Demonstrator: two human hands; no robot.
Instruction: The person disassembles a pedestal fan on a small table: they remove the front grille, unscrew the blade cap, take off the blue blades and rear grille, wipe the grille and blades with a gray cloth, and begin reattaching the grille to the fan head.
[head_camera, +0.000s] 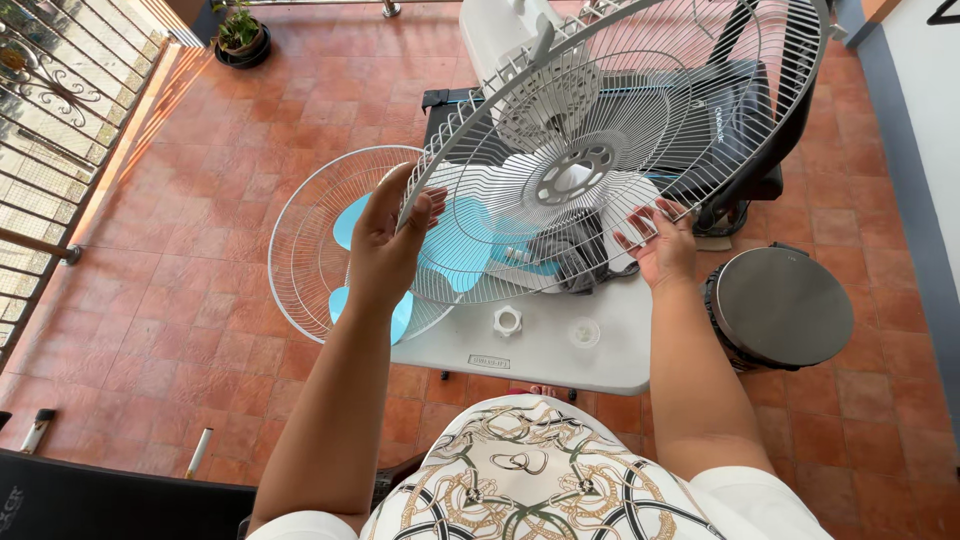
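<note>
While both hands grip the fan grille (600, 150), its wires veil the blue blades (470, 245)

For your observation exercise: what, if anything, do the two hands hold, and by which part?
Both hold the round white wire fan guard by its outer rim: left hand at its left edge, right hand at its lower edge.

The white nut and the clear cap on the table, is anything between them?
No. In the head view, the white nut and clear cap lie apart on the white table, with only bare tabletop between them.
</note>
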